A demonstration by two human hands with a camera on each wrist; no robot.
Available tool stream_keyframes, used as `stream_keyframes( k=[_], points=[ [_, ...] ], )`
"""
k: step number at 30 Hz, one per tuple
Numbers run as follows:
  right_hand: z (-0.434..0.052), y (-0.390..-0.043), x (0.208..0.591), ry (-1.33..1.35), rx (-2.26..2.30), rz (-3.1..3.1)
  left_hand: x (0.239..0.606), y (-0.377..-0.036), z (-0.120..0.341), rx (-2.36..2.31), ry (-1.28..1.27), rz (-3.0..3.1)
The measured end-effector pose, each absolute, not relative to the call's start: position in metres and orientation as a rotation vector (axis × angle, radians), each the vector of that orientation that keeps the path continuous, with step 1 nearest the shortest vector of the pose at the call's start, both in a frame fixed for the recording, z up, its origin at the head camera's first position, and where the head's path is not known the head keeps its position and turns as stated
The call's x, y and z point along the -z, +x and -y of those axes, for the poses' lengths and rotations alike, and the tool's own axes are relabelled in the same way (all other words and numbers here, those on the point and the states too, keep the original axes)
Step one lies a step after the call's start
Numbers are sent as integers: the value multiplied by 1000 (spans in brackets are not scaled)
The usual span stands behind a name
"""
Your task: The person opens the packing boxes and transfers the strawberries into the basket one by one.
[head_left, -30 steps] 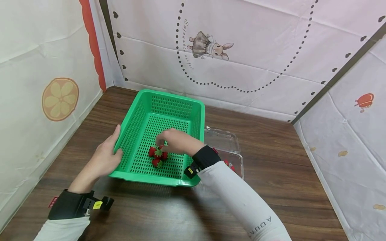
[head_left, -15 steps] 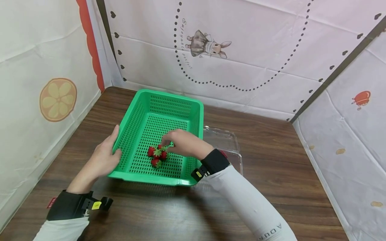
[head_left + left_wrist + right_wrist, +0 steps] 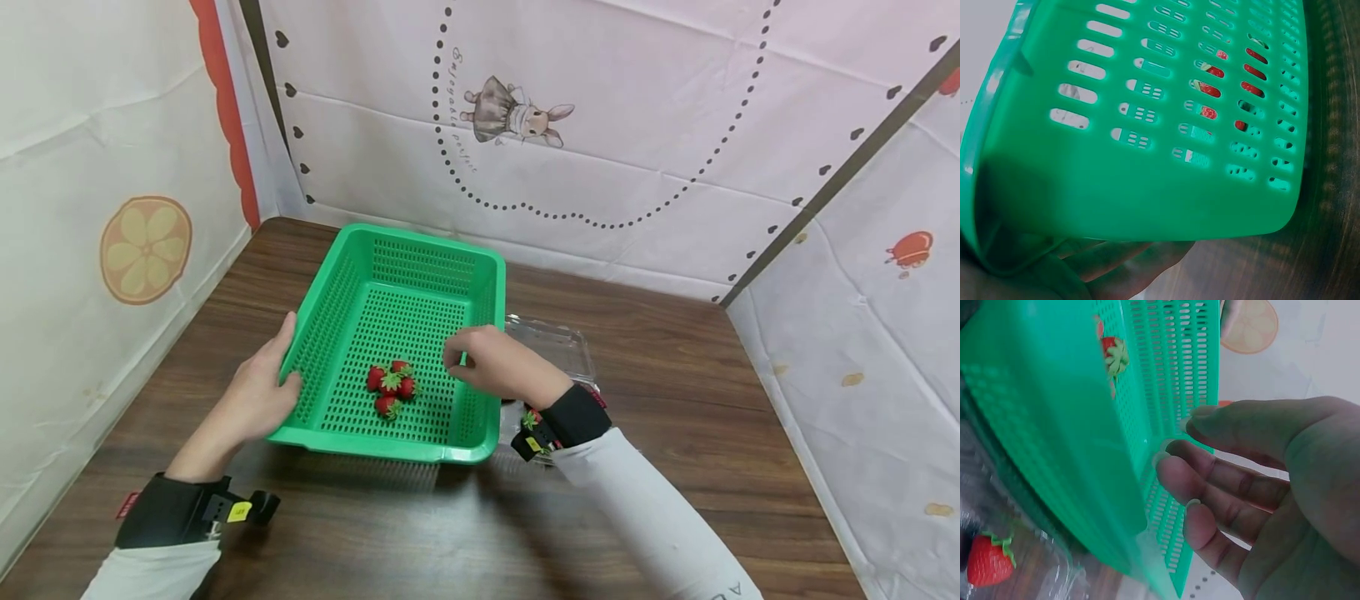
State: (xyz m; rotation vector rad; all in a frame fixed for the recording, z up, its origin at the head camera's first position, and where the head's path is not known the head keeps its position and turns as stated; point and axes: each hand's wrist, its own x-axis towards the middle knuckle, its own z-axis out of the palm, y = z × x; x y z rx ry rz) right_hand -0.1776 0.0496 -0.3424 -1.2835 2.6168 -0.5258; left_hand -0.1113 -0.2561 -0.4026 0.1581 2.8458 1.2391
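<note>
A green perforated basket (image 3: 420, 250) sits on the wooden table with a small cluster of red strawberries (image 3: 390, 387) on its floor. My left hand (image 3: 285, 379) grips the basket's left wall, its fingers (image 3: 1129, 265) curled under the rim. My right hand (image 3: 453, 362) hovers over the basket's right wall, fingers loosely curled and holding nothing. In the right wrist view the right hand (image 3: 1175, 434) is empty beside the green wall (image 3: 1054, 444), with one strawberry (image 3: 1113, 353) visible inside. Through the wall's slots, the left wrist view shows red strawberries (image 3: 1210, 90).
A clear plastic clamshell box (image 3: 555, 342) lies open just right of the basket, with a strawberry (image 3: 988, 559) still in it near my right wrist. Printed cloth walls close in the table on the left, back and right.
My right hand let go of a strawberry at the cluster and drew back to the right, from the basket's middle to its right wall. The left hand kept its hold.
</note>
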Motion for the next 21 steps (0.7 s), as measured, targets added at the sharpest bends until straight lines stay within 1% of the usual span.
stream_keyframes(
  k=[3,6,21],
  points=[
    [-59,-179,340,-1272,555,-2631,398,-110,254,-1230,146,-2845],
    [-68,-180,336,-1206,574,-2637,394,-109,252,-1222,130,-2840],
    [-105,-180,342,-879,680,-2677,397,-110,253,-1219,131,-2834]
  ],
)
